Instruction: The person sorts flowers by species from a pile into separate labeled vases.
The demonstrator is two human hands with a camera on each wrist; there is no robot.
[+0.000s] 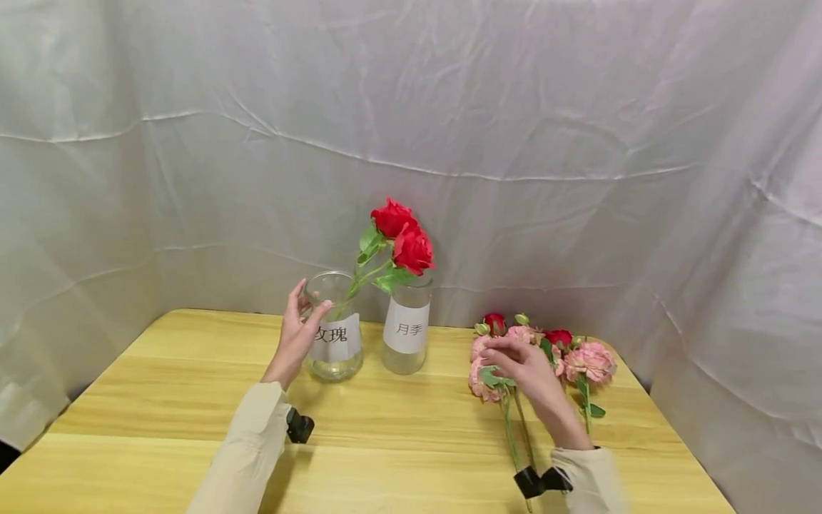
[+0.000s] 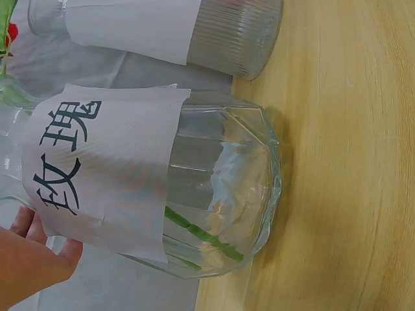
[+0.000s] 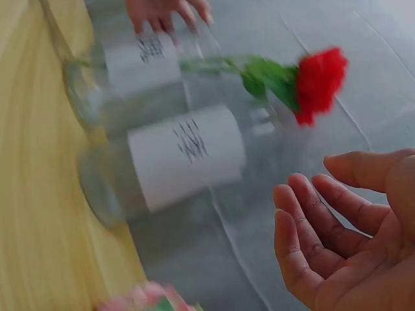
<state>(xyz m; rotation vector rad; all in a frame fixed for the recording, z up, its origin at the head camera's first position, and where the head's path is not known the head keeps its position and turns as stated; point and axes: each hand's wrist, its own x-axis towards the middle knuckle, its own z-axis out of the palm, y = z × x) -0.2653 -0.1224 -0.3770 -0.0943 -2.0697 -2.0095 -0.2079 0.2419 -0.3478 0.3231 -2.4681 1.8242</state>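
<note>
My left hand (image 1: 300, 334) holds the neck of a wide glass vase (image 1: 337, 365), thumb in front and fingers at its left side. The vase's white paper label (image 2: 104, 168) carries black characters. Two red roses (image 1: 413, 248) stand in it, leaning right, and green stems (image 2: 201, 233) show through the glass. Over the pile of flowers at the right, my right hand (image 1: 529, 375) holds nothing; its fingers are loosely bent in the right wrist view. Pink flowers (image 1: 589, 362) and red roses (image 1: 494, 323) lie beneath and around it, partly hidden by the hand.
Right of the held vase stands a straight, ribbed glass vase (image 1: 404, 362) with another labelled paper, close beside it. The red blooms lean over its mouth. Grey cloth (image 1: 449, 107) hangs behind and beside the wooden table (image 1: 385, 457). Loose stems (image 1: 509, 428) point toward the front edge.
</note>
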